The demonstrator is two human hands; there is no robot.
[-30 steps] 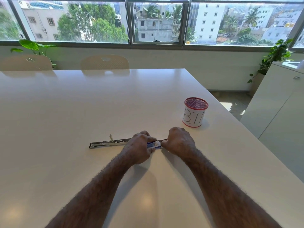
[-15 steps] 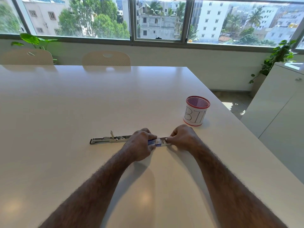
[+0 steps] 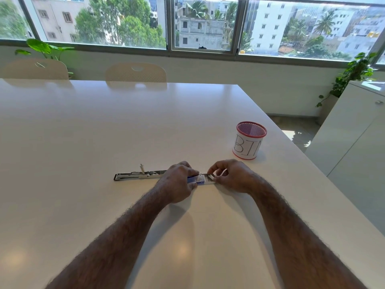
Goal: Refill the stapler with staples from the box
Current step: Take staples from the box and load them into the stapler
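While both bare forearms reach forward from the bottom edge and angle toward each other, the two hands meet low over a white table (image 3: 87, 142). Resting knuckles up, the left hand (image 3: 179, 182) has its fingers curled and its thumb and fingertips pinched on a small blue staple box (image 3: 196, 179) that lies on the tabletop. Just right of it, the right hand (image 3: 231, 176) is loosely curled, with its thumb and forefinger pinching the pale inner tray (image 3: 210, 178) that sticks out of the box's right end. Whether staples lie in that tray is too small to tell.

Stretching away to the left of the left hand, an opened metal stapler (image 3: 139, 175) lies flat on the table in one long line, with a small upright part near its middle; its right end is hidden behind the left hand's knuckles.

Beyond the right hand and a little to its right stands a white cup with a red mesh rim (image 3: 249, 143), hand-lettered "BIN", well apart from both hands.

Across the table, two cream chair backs (image 3: 135, 73) show at its far edge. Behind them a wide window (image 3: 204, 24) looks onto trees and pale buildings. Leafy plants (image 3: 43, 49) stand at both ends of the sill, and a white cabinet (image 3: 354, 132) sits to the far right of the right hand.
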